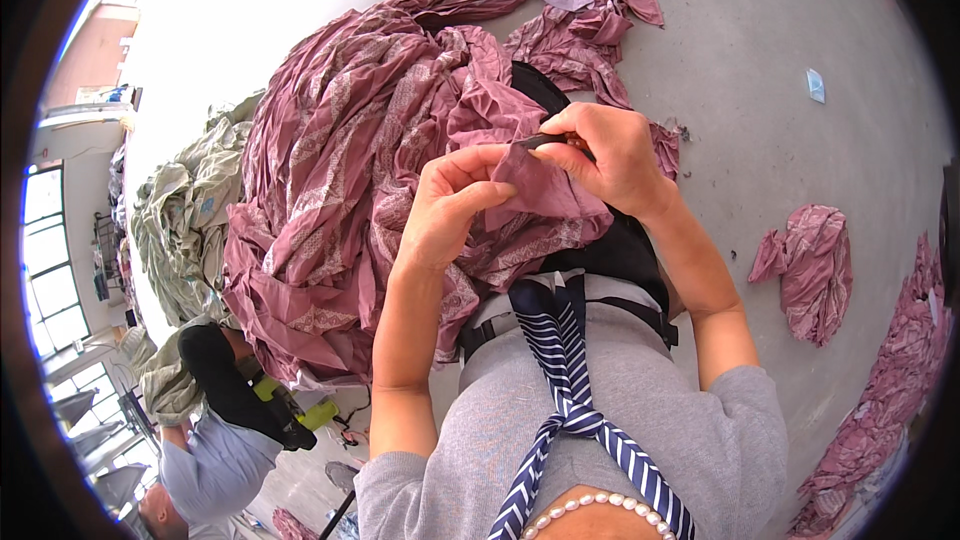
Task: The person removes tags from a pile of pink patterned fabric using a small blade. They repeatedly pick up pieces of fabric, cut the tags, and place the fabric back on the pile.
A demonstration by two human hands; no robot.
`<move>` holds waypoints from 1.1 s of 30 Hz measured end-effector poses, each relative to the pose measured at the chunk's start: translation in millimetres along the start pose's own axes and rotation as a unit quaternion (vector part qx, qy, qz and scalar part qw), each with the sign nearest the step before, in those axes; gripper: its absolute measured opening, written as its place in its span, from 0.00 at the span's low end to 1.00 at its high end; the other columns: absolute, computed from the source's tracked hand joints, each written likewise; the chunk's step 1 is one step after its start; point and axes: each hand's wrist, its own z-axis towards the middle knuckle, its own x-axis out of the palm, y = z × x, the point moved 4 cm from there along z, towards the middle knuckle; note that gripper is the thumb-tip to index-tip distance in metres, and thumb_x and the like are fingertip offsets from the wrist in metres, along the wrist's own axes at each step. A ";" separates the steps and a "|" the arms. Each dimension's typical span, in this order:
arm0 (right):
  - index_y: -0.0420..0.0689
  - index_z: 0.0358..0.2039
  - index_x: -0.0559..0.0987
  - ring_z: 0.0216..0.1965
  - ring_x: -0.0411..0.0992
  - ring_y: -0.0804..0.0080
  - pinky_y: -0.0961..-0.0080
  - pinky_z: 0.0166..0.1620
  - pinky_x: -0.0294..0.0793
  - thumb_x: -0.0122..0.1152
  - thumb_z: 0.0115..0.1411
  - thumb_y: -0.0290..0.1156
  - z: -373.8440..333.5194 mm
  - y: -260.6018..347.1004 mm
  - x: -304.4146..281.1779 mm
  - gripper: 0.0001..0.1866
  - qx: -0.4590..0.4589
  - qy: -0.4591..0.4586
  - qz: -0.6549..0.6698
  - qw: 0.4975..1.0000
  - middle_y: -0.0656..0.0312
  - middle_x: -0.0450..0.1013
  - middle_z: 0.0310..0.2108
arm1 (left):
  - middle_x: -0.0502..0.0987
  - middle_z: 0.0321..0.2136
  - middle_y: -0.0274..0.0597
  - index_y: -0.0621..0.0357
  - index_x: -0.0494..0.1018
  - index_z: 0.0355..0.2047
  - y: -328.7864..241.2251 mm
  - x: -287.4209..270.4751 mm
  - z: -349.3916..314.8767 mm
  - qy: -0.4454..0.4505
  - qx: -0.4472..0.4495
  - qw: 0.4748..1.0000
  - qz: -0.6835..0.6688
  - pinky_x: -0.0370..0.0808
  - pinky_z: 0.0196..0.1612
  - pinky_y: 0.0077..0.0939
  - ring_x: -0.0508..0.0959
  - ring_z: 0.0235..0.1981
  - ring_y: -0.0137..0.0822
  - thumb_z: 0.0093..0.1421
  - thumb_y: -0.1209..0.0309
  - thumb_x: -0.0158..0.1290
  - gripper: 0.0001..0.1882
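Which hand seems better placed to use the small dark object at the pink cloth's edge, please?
Probably the right hand: it grips the small dark object close to the edge of the pink cloth, while the left hand is busy pinching that cloth.

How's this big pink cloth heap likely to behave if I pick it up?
The pink cloth is likely floppy: it lies in soft folds, bending at your left hand. It's probably heavy altogether, given the many layers heaped up. It may also drag, since part seems to trail over the floor.

Wrinkled matt pink cloth (340,140), smooth grey floor (740,90), glossy white beads (601,500)
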 end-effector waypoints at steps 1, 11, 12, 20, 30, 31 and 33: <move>0.42 0.35 0.74 0.24 0.73 0.73 0.80 0.27 0.70 0.67 0.54 0.32 -1.7 -3.5 -0.6 0.12 0.027 -0.017 0.039 0.999 0.61 0.74 0.25 | 0.79 0.36 0.45 0.71 0.73 0.45 -1.7 2.5 -0.6 0.005 -0.001 1.000 -0.007 0.76 0.43 0.22 0.80 0.36 0.30 0.51 0.86 0.50 0.19; 0.37 0.38 0.73 0.30 0.73 0.83 0.84 0.34 0.73 0.64 0.58 0.31 -19.7 -21.8 9.2 0.13 0.228 -0.030 0.198 0.953 0.62 0.76 0.29 | 0.79 0.41 0.42 0.68 0.70 0.51 10.6 -13.9 -11.6 0.000 -0.023 0.999 -0.032 0.74 0.46 0.21 0.79 0.39 0.28 0.49 0.85 0.50 0.25; 0.37 0.38 0.74 0.30 0.73 0.83 0.83 0.34 0.73 0.65 0.58 0.31 -22.1 -22.9 11.6 0.13 0.235 -0.029 0.192 0.952 0.62 0.76 0.28 | 0.79 0.41 0.42 0.68 0.70 0.52 11.5 -15.8 -13.1 0.001 -0.021 0.999 -0.032 0.74 0.47 0.21 0.79 0.40 0.28 0.49 0.86 0.50 0.26; 0.39 0.40 0.74 0.24 0.67 0.82 0.82 0.31 0.71 0.69 0.54 0.36 -30.5 -15.2 12.6 0.19 0.231 -0.003 0.164 0.959 0.64 0.71 0.23 | 0.78 0.42 0.47 0.71 0.69 0.51 19.6 -24.5 -27.1 -0.016 -0.026 0.999 0.040 0.74 0.48 0.23 0.79 0.42 0.32 0.47 0.86 0.50 0.27; 0.36 0.29 0.76 0.24 0.64 0.85 0.82 0.28 0.67 0.65 0.55 0.30 -18.9 -30.7 25.3 0.10 0.263 0.127 0.241 0.926 0.65 0.70 0.20 | 0.78 0.36 0.39 0.68 0.72 0.46 29.1 -23.3 -28.3 -0.011 -0.063 0.992 0.113 0.72 0.42 0.18 0.77 0.37 0.25 0.51 0.81 0.55 0.19; 0.36 0.29 0.75 0.24 0.65 0.85 0.82 0.28 0.67 0.65 0.55 0.29 -19.7 -28.4 25.5 0.10 0.270 0.134 0.246 0.921 0.65 0.70 0.20 | 0.78 0.36 0.37 0.67 0.73 0.45 31.6 -19.6 -26.6 -0.010 -0.074 0.989 0.131 0.72 0.41 0.17 0.76 0.36 0.23 0.52 0.79 0.56 0.17; 0.36 0.29 0.75 0.24 0.65 0.85 0.83 0.29 0.67 0.65 0.56 0.28 -21.3 -21.6 27.6 0.09 0.268 0.147 0.268 0.914 0.66 0.71 0.21 | 0.77 0.35 0.34 0.65 0.73 0.43 34.9 -9.0 -18.5 -0.018 -0.054 0.983 0.173 0.71 0.39 0.16 0.74 0.35 0.21 0.54 0.76 0.58 0.16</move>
